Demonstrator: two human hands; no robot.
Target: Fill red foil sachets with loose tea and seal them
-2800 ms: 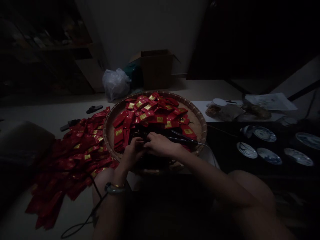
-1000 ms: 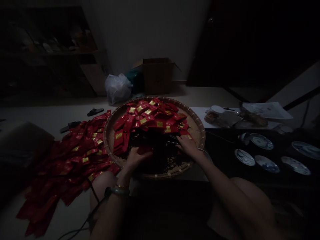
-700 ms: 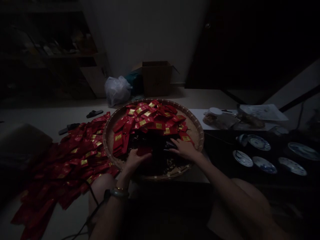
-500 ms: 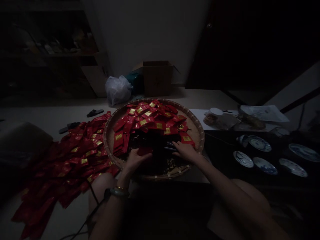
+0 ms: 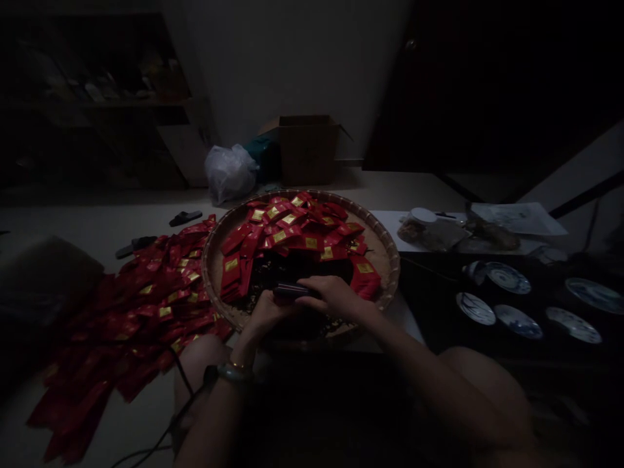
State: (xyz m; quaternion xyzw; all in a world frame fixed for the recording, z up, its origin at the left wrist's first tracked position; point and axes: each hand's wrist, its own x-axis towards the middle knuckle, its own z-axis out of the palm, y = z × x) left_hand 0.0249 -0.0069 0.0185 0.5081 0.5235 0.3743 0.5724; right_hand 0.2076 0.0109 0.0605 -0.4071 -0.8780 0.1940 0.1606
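A round woven tray (image 5: 210,260) holds several red packets with gold labels (image 5: 287,227) and dark loose bits near its front. My left hand (image 5: 266,312) is curled at the tray's near edge; earlier it gripped a red packet, which is hidden now. My right hand (image 5: 331,296) is closed around a dark clamp-like tool (image 5: 290,291), held right over my left hand. A bracelet sits on my left wrist (image 5: 229,372).
A big heap of red packets (image 5: 141,299) covers the floor left of the tray. A dark cable (image 5: 180,403) runs by my knee. Blue-and-white dishes (image 5: 497,296) lie at the right. A cardboard box (image 5: 307,146) and a white plastic bag (image 5: 229,170) stand behind.
My right hand reached to the tray's right side, took up the dark tool and brought it left over my left hand. My left hand stayed at the tray's front edge.
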